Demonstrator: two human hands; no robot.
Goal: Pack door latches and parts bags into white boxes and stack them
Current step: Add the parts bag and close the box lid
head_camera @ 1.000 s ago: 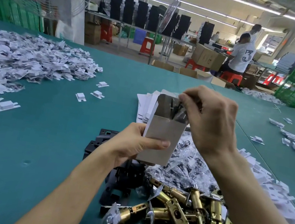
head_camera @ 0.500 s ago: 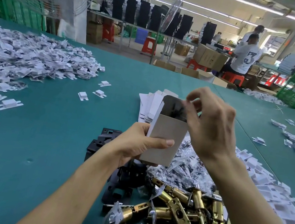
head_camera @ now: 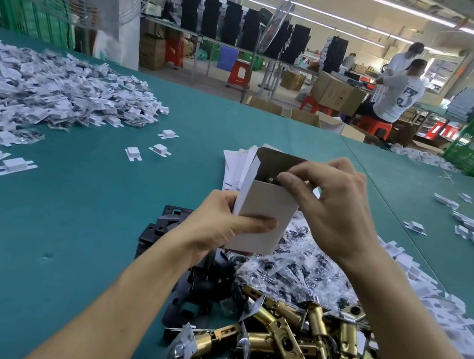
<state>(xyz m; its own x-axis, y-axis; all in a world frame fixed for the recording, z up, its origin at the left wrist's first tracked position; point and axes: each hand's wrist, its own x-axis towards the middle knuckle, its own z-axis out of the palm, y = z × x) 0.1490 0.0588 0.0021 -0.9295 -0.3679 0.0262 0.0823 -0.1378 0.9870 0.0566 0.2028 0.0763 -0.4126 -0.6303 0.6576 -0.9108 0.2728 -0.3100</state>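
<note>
Left hand (head_camera: 215,226) is being wrapped round the lower part of the white box (head_camera: 269,200), with the thumb being laid across its front. Right hand (head_camera: 337,211) is being held at the box mouth, wrist raised, fingers bent, index tip being pressed inside. Whether anything is being pinched cannot be told.

White box (head_camera: 261,214), brass latches (head_camera: 288,354), teal table (head_camera: 31,239)

I see a wide bare stretch of green worktop (head_camera: 49,226) on my left. It lies between the big white heap (head_camera: 40,90) far back and the black plates (head_camera: 158,229). Low and straight ahead, brass latches (head_camera: 289,345) and parts bags (head_camera: 308,272) fill the way. On the right, white bits (head_camera: 434,306) crowd in.
</note>
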